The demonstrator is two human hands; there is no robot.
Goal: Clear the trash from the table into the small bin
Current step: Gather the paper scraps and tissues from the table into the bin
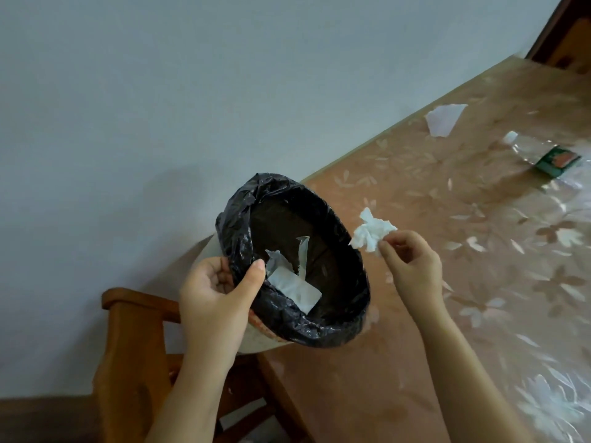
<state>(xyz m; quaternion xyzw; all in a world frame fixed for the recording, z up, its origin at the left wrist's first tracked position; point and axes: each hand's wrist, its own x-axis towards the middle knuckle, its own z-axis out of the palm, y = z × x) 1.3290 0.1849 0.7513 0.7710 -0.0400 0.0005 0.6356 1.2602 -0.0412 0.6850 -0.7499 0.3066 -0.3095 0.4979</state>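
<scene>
At frame centre, my left hand [217, 292] gripped the rim of the small bin [319, 327], tilted toward me. My right hand [412, 266] pinched a crumpled tissue [371, 233] just right of its mouth. Upper right on the tabletop [415, 346], a paper scrap [444, 119] and a clear bottle [543, 151], partly cropped, remained.

Bin liner [236, 231]: glossy black; bin [256, 342] body off-white w/ reddish band under rim. Scraps inside [294, 287]: white/translucent. Crumpled tissue [371, 233]: white. Counter [479, 282] cover: tan-pink w/ pale floral/leaf print. Torn paper [443, 118]: white. Bottle [537, 151]: clear, label green + red. Chair [128, 362]: orange-brown wood. Wall [160, 91]: pale grey-blue.
</scene>
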